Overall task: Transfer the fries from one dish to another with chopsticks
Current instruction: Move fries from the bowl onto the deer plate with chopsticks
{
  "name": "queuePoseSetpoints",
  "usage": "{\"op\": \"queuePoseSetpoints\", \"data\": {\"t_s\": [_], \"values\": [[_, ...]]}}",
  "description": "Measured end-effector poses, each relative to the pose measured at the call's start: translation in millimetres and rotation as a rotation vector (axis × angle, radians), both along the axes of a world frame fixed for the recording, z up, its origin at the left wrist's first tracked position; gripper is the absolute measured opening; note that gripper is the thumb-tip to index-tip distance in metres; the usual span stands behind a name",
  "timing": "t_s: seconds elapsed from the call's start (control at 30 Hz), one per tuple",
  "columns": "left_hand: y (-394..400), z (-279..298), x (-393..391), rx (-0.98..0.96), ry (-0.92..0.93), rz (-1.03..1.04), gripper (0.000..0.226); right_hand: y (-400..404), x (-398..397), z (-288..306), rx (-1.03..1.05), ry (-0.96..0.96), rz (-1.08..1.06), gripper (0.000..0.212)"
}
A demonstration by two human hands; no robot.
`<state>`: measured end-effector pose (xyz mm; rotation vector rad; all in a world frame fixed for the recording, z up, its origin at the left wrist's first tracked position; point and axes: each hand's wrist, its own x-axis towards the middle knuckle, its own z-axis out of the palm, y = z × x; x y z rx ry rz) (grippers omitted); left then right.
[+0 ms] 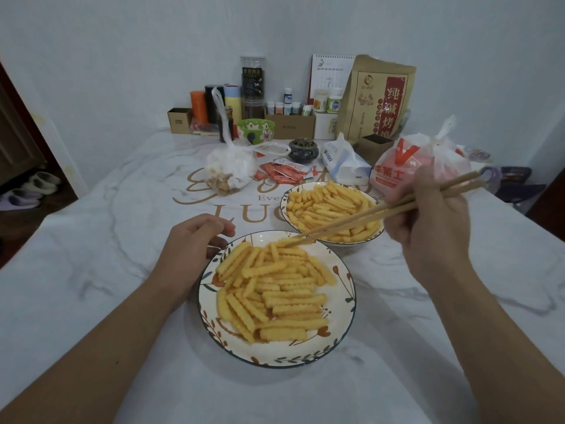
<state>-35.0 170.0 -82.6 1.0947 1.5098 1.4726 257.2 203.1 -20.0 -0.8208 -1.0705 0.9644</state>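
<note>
Head view, chopsticks in right-hand fingers, tips touching near-plate fries

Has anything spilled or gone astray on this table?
Nothing spilled: the fries all lie inside the two plates. Only the red sauce packets look untidy, strewn loose beyond the far plate.
</note>
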Motion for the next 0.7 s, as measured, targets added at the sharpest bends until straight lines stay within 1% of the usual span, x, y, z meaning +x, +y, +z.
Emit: {"op": "queuePoseSetpoints", "data": {"t_s": [0.1, 0.2, 0.23, 0.3, 0.37, 0.4, 0.47, 0.53, 0.6, 0.7], "values": [[-0.7, 0.2, 0.1, 0.002, -0.003, -0.003, 0.030, -4.3, -12.3, -9.9, 0.007, -0.080, 0.109, 0.058], [-1.0, 0.7, 0.3, 0.003, -0.002, -0.002, 0.030, -7.2, -18.0, -11.6, 0.026, -0.139, 0.116, 0.057], [-1.0, 0.8, 0.2, 0.004, -0.002, -0.002, 0.030, -7.8, -17.3, -9.5, 0.026, -0.127, 0.111, 0.057], [-1.0, 0.7, 0.4, 0.004, -0.003, -0.005, 0.029, -6.4, -11.6, -4.5, 0.004, -0.039, 0.063, 0.057], [-1.0, 0.5, 0.1, 0.004, -0.001, -0.005, 0.030, -2.5, -3.6, 0.2, -0.005, 0.029, -0.056, 0.057], [-0.7, 0.4, 0.0, 0.003, 0.000, -0.006, 0.030, 0.2, 0.9, 1.0, -0.002, 0.014, -0.142, 0.055], [-0.2, 0.4, -0.5, 0.002, 0.001, -0.008, 0.032, 5.6, 9.5, -0.8, 0.015, -0.080, -0.332, 0.048], [-0.7, 0.5, -0.3, 0.000, 0.001, -0.013, 0.033, 8.8, 16.3, -3.9, 0.047, -0.193, -0.488, 0.046], [-1.0, 0.0, -0.2, -0.002, 0.013, -0.016, 0.034, 10.0, 19.3, -5.3, 0.074, -0.294, -0.590, 0.049], [-1.5, 0.0, 0.2, -0.006, 0.040, -0.018, 0.033, 11.1, 21.8, -5.4, 0.118, -0.411, -0.684, 0.057]]}}
